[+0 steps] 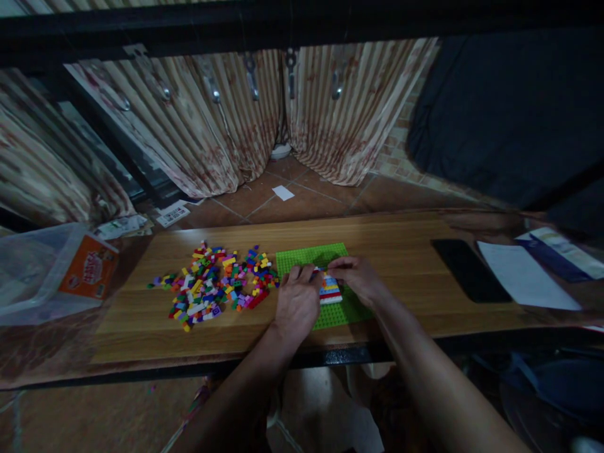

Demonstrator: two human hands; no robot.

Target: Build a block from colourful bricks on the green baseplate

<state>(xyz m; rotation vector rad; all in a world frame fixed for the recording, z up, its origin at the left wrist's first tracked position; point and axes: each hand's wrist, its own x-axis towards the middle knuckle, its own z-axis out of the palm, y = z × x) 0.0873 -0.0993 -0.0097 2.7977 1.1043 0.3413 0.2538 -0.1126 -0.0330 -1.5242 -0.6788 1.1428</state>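
Note:
A green studded baseplate (309, 255) lies on the wooden board, with a small layered build of toy bricks (331, 294) in white, red, yellow and blue on it. My left hand (298, 299) rests against the build's left side, fingers bent over its edge and hiding part of it. At the build's far right corner, the thumb and fingers of my right hand (356, 277) are pinched together; whatever is between them is too small to make out. To the left of the plate spreads a loose pile of mixed coloured toy bricks (202, 289).
The wooden board (401, 251) carries a black phone-like slab (465, 267) at right, beside a white paper sheet (526, 274). A clear plastic tub (42, 264) with an orange label stands at far left. A dark bar (302, 28) with hanging hooks crosses above; curtains (245, 126) hang behind.

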